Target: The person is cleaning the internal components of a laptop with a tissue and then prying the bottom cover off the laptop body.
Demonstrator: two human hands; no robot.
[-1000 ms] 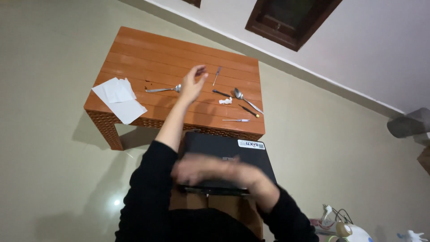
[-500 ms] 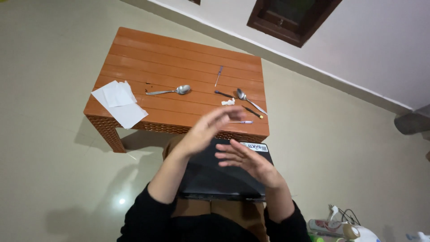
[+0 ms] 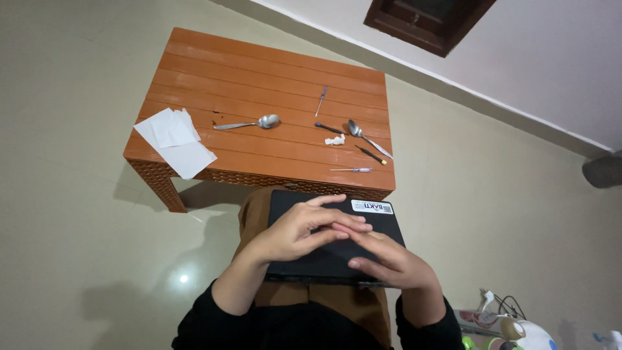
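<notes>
A closed black laptop (image 3: 289, 202) with a white sticker at its far right corner lies on my lap. Both hands hover over its lid. My left hand (image 3: 295, 232) has its fingers stretched out to the right, and their tips touch the fingers of my right hand (image 3: 387, 260), which rests low over the lid. I see nothing held in either hand. Just beyond the laptop stands a low orange-brown table (image 3: 259, 78).
On the table lie two spoons (image 3: 258, 122) (image 3: 363, 135), three small screwdrivers (image 3: 322, 100) (image 3: 353, 170) (image 3: 370, 154), a white wad (image 3: 335, 140) and white paper sheets (image 3: 173, 139) at its left edge. Cables and a plug (image 3: 494, 304) sit on the floor at the bottom right.
My left hand has drawn back from the table's middle to above the laptop. It now meets my right hand there. The view has tilted slightly down.
</notes>
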